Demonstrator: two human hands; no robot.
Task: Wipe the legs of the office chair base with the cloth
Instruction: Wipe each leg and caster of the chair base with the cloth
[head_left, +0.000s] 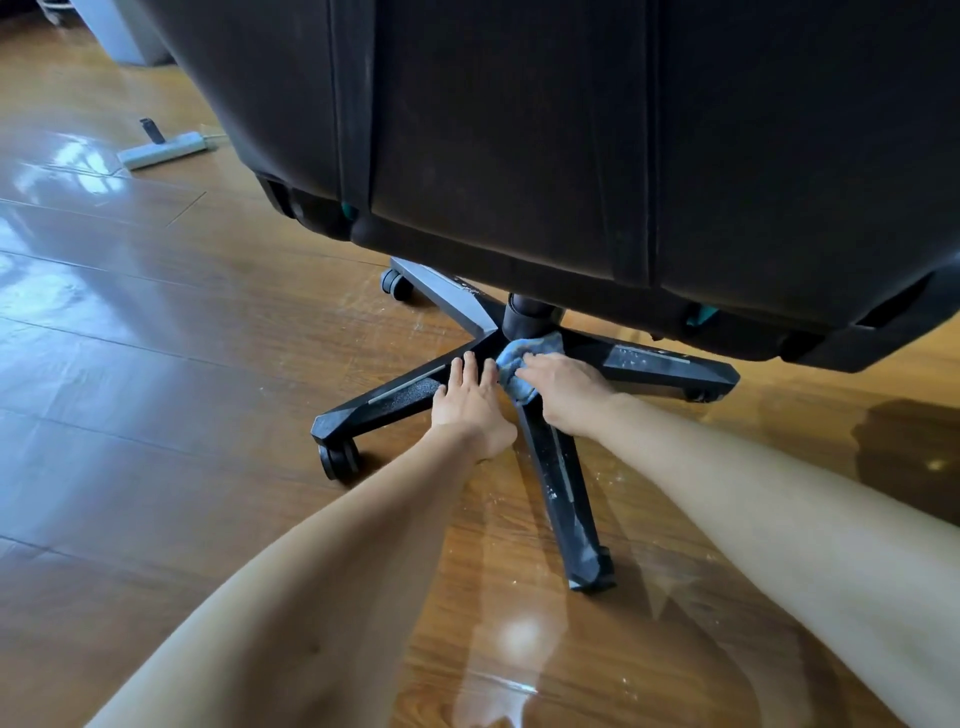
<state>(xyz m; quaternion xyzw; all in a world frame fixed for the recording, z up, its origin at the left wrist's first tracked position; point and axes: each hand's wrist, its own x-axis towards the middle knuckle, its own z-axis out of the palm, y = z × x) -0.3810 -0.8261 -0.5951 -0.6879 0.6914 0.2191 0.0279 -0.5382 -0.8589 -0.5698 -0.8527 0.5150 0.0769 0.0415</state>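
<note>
While the left hand lies flat, fingers straight, on the left leg of the black office chair base, the right hand curls over the bunched blue cloth, pressing it onto the near leg (speckled white) beside the centre column.

Seat cut off by top and right edges; hides top of column and far side of base. Cloth partly under right hand; gripping or pressing, unclear. Near leg: caster out of sight. 2 forearms run off frame.
</note>
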